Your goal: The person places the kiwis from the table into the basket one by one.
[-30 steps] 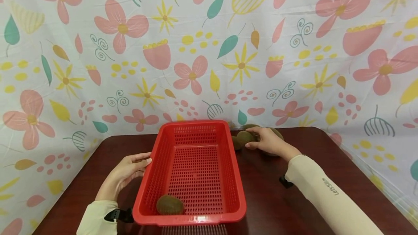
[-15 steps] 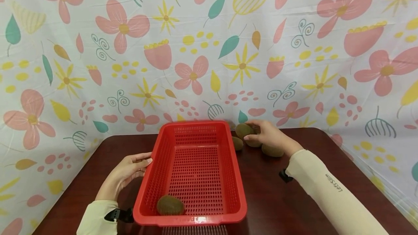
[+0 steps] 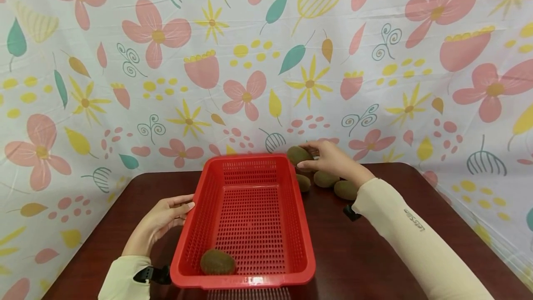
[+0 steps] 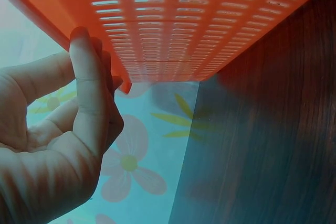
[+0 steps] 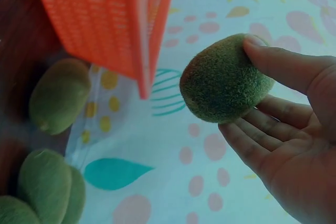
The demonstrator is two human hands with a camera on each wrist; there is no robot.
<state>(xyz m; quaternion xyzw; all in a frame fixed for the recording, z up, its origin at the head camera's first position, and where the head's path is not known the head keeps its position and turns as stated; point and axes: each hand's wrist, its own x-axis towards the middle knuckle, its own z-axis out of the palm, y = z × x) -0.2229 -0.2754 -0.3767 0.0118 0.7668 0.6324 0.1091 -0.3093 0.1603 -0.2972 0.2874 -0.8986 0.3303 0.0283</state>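
Observation:
My right hand (image 3: 331,157) holds a brown fuzzy kiwi (image 3: 297,155) between thumb and fingertips, raised just beyond the right rim of a red plastic basket (image 3: 308,244). In the right wrist view the held kiwi (image 5: 218,85) hangs clear of the basket wall (image 5: 94,19). One kiwi (image 3: 218,262) lies inside the basket, in its near left corner. At the basket's left rim, my left hand (image 3: 164,216) grips the edge with thumb and fingers. The left wrist view shows those fingertips (image 4: 80,34) against the rim, the contact partly hidden.
Several kiwis (image 3: 326,179) rest on the dark wood table (image 3: 354,244), right of the basket's far end. One of them, a kiwi (image 3: 303,183), sits close to the basket wall. A flower-patterned cloth (image 3: 266,59) hangs behind the table's far edge.
My right hand has lifted a kiwi from the group and carried it left and up toward the basket rim, uncovering the kiwis behind. The left hand and basket stay put.

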